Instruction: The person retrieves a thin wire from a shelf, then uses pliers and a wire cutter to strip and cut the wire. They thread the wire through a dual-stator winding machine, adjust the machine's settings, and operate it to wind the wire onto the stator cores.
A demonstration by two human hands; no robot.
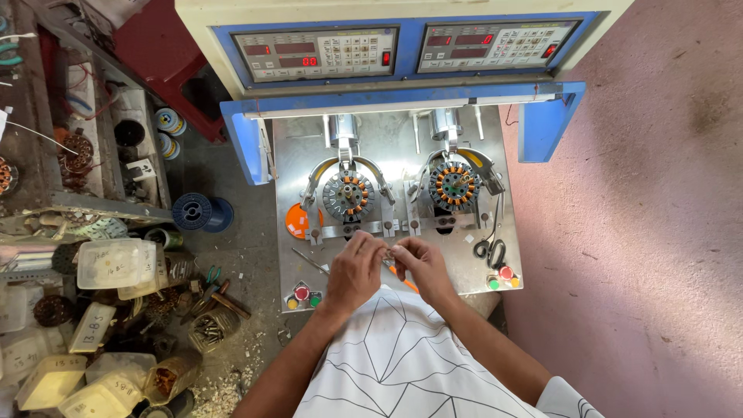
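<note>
Now we're looking straight down at a winding machine with two stations, and both of our hands meet at the front of its steel tabletop (387, 166). The left hand (354, 271) is curled, fingers pinched together at the tips; the right hand (422, 267) is curled the same way, its fingertips almost touching the left's. Between them we seem to be pinching something very fine, likely a strand of wire, though it's too thin for us to make out. An orange-handled tool (402, 279) lies just under the right hand, against the tabletop.

Behind our hands sit two round motor cores wound with copper: the left core (348, 195) and the right core (454, 186), each clamped in its holder. We'd judge this is the wire-handling step, done by the fingertips in front of the cores, and that any next move calls for a steady, delicate pinch.

Off to the right lie black-handled scissors (490, 249), near the coloured buttons (503, 277). On the floor to the left we see a blue spool (197, 212) and plastic tubs (108, 263) of parts.
</note>
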